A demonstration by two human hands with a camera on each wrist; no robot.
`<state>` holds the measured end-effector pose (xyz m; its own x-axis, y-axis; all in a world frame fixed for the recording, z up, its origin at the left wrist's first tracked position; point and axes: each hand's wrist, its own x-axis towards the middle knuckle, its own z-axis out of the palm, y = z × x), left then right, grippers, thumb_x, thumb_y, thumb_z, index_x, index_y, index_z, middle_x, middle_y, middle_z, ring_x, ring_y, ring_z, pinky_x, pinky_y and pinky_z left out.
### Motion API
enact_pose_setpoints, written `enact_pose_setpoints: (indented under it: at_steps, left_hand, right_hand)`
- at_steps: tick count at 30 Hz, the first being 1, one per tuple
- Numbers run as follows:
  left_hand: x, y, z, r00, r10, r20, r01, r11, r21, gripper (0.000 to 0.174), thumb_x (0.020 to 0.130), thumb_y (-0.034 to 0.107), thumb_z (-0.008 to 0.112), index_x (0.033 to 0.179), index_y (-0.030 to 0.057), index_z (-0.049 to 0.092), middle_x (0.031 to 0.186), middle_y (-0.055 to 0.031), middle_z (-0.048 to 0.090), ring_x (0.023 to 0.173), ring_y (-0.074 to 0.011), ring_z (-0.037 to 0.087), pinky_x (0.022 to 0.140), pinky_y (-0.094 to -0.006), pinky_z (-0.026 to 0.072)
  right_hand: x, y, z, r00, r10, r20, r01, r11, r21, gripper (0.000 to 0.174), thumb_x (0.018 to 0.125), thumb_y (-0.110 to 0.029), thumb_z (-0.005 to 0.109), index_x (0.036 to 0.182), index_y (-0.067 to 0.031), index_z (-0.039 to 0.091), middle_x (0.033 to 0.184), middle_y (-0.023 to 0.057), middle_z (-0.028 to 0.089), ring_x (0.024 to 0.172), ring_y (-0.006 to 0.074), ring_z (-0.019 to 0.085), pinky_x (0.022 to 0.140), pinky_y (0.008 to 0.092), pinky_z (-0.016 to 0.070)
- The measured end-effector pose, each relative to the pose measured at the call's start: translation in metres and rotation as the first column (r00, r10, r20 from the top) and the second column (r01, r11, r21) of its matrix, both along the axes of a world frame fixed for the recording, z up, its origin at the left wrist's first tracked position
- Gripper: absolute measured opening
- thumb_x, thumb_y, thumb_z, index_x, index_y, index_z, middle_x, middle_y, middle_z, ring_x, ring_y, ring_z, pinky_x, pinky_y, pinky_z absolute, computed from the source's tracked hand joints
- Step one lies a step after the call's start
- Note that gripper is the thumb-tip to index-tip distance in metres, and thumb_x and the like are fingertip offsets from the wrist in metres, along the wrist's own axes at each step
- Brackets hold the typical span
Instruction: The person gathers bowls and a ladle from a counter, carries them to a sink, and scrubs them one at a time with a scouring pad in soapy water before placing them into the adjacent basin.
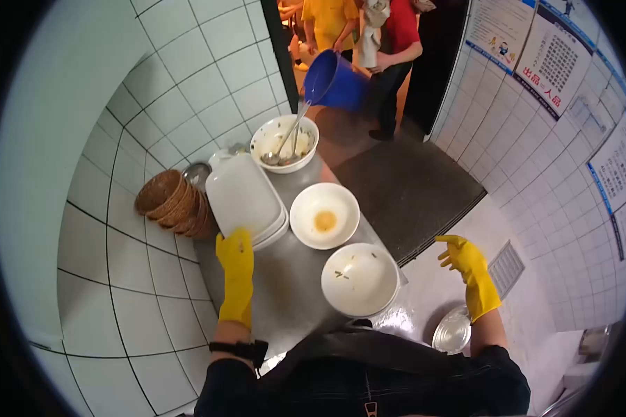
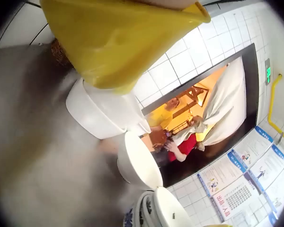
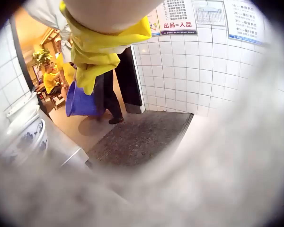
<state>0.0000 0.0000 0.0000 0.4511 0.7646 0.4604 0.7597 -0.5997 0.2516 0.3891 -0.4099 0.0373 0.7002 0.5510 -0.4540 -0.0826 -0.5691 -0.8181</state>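
My left hand (image 1: 236, 267), in a yellow rubber glove, is at the near end of a stack of white rectangular dishes (image 1: 245, 194) on the metal table. Its fingertips overlap the dishes' rim in the head view, and I cannot tell whether they grip it. In the left wrist view the glove (image 2: 118, 42) hides the fingers from the camera. To the right, over the floor, my gloved right hand (image 1: 467, 267) is in the air with fingers loosely spread and nothing in it. A white bowl (image 1: 302, 226) with yellowish liquid and a stacked bowl (image 1: 351, 295) with food scraps stand between the hands.
Beyond these, a bowl (image 1: 261, 135) holds ladles. Woven baskets (image 1: 161, 194) lean by the tiled wall. In the doorway, people stand near a tilted blue bucket (image 1: 337, 80); a dark mat (image 1: 424, 194) covers the floor. A metal vessel (image 1: 453, 330) is below my right hand.
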Motion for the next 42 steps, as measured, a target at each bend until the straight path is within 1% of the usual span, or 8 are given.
enact_pose_setpoints:
  at_steps: [7,11,13,19,35,37,41,42]
  left_hand:
    - [0.017,-0.038,0.031,0.408,0.521,0.750,0.046,0.809,-0.586,0.046,0.094,0.033,0.059,0.122,-0.0033,0.059,0.119,-0.0126,0.062,0.102,-0.0205,0.061,0.094,-0.0296,0.0455]
    - [-0.010,-0.069,0.001,0.859,-0.132,0.495,0.238,0.958,-0.158,0.047,0.097,0.035,0.053,0.128,0.0001,0.055,0.122,-0.0114,0.062,0.110,-0.0203,0.059,0.095,-0.0305,0.0429]
    - [0.001,-0.089,0.040,0.777,0.192,0.600,0.394,0.594,-0.701,0.044,0.100,0.036,0.048,0.126,0.0026,0.057,0.124,-0.0109,0.061,0.110,-0.0192,0.060,0.095,-0.0298,0.0414]
    - [0.015,-0.105,0.026,0.791,0.339,0.509,0.436,0.270,-0.858,0.046,0.102,0.038,0.042,0.130,0.0040,0.053,0.125,-0.0113,0.061,0.116,-0.0188,0.058,0.097,-0.0309,0.0400]
    - [-0.004,-0.104,0.048,0.708,0.455,0.541,0.412,0.356,-0.839,0.050,0.102,0.043,0.039,0.131,0.0053,0.053,0.125,-0.0110,0.061,0.115,-0.0219,0.058,0.101,-0.0336,0.0361]
    - [0.001,-0.115,0.058,0.759,-0.236,0.607,0.570,0.691,-0.444,0.049,0.100,0.043,0.045,0.132,0.0061,0.054,0.130,-0.0096,0.059,0.117,-0.0208,0.058,0.104,-0.0361,0.0356]
    - [0.017,-0.106,0.039,0.619,-0.414,0.668,0.764,0.512,-0.392,0.046,0.102,0.036,0.043,0.134,0.0051,0.051,0.132,-0.0102,0.056,0.119,-0.0230,0.057,0.103,-0.0376,0.0388]
    - [0.028,-0.113,0.058,0.756,-0.135,0.640,0.643,0.340,-0.687,0.044,0.102,0.033,0.044,0.135,0.0048,0.050,0.132,-0.0101,0.056,0.120,-0.0236,0.056,0.104,-0.0373,0.0390]
  right_hand:
    - [0.006,0.013,0.009,0.990,0.134,0.047,-0.140,0.976,0.165,0.037,0.094,-0.022,0.044,0.125,-0.0142,0.062,0.086,0.0103,0.067,0.069,0.0181,0.064,0.058,0.0273,0.0489]
    - [-0.015,0.039,0.014,0.961,0.276,0.013,-0.276,0.961,-0.013,0.039,0.098,-0.024,0.043,0.135,-0.0165,0.055,0.098,0.0114,0.068,0.075,0.0166,0.063,0.064,0.0269,0.0509]
    - [-0.037,0.054,0.031,0.947,0.321,0.003,-0.320,0.945,-0.070,0.040,0.098,-0.024,0.045,0.136,-0.0158,0.053,0.108,0.0132,0.066,0.080,0.0181,0.063,0.072,0.0284,0.0514]
    - [-0.049,0.074,0.032,0.964,0.266,-0.017,-0.266,0.964,-0.018,0.038,0.099,-0.024,0.046,0.134,-0.0158,0.055,0.116,0.0133,0.063,0.089,0.0181,0.063,0.081,0.0296,0.0509]
    - [-0.050,0.092,0.035,0.966,0.252,0.063,-0.253,0.967,0.017,0.036,0.101,-0.023,0.041,0.135,-0.0175,0.054,0.114,0.0146,0.065,0.085,0.0202,0.065,0.076,0.0310,0.0515]
    - [-0.048,0.093,0.031,0.967,0.247,0.070,-0.249,0.968,0.029,0.037,0.100,-0.024,0.042,0.134,-0.0172,0.055,0.111,0.0144,0.067,0.082,0.0192,0.065,0.073,0.0305,0.0511]
    - [-0.049,0.092,0.027,0.948,0.316,-0.033,-0.318,0.944,-0.086,0.044,0.098,-0.036,0.047,0.136,-0.0155,0.052,0.115,0.0168,0.064,0.082,0.0201,0.065,0.073,0.0300,0.0518]
    - [-0.049,0.092,0.028,0.928,0.357,-0.110,-0.371,0.916,-0.154,0.051,0.096,-0.042,0.052,0.139,-0.0145,0.049,0.121,0.0185,0.062,0.086,0.0213,0.066,0.075,0.0303,0.0525]
